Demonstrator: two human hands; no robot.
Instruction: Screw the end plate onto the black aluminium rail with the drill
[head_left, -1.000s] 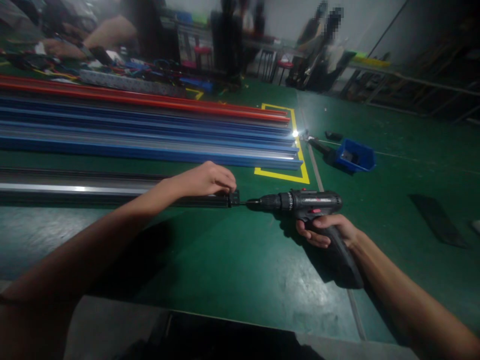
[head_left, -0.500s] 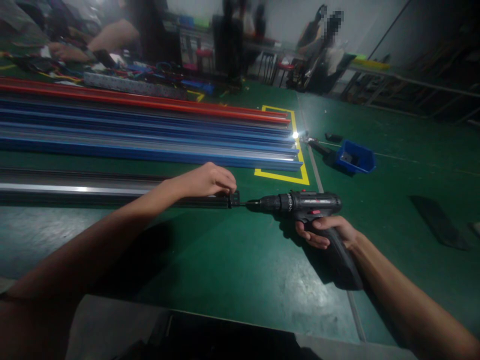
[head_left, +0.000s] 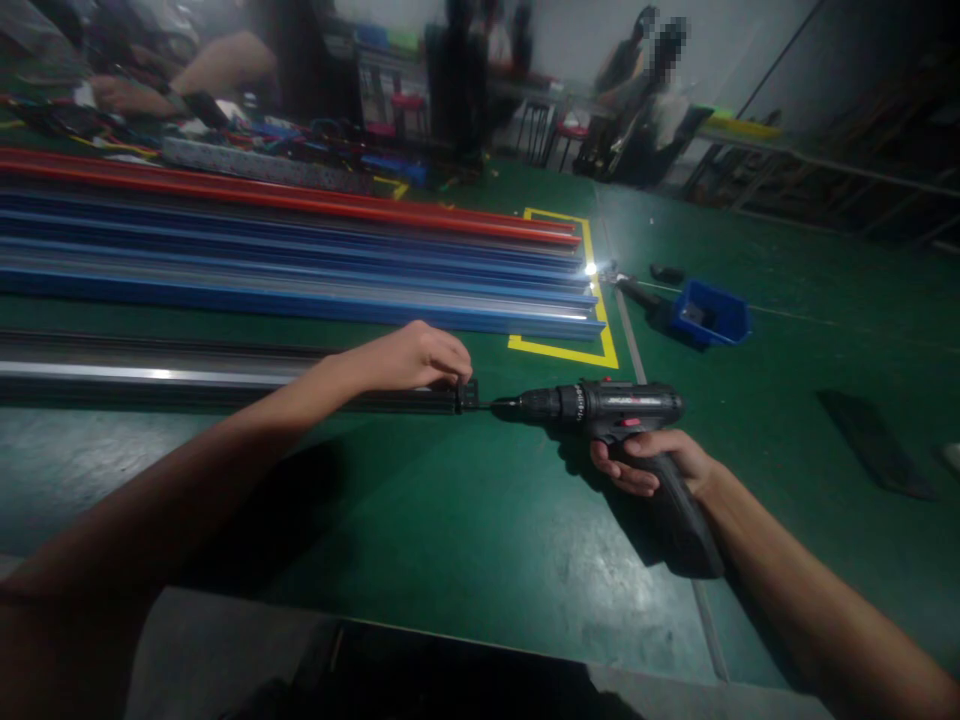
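A black drill (head_left: 630,402) is gripped by my right hand (head_left: 652,465), its fingers wrapped round the handle. Its thin bit points left and reaches a small black end piece (head_left: 470,394) at the right end of a long black and silver profile (head_left: 165,374). The fingers of my left hand (head_left: 424,358) are closed on the top of that end piece. Whether the bit tip sits in a screw is too small to tell.
Blue profiles (head_left: 300,290) and red profiles (head_left: 300,198) lie behind, ending inside yellow tape (head_left: 562,354). A blue bin (head_left: 711,314) and a dark tool (head_left: 637,292) are at the right back. A dark flat object (head_left: 874,445) lies far right. A person's hand (head_left: 131,97) is at upper left.
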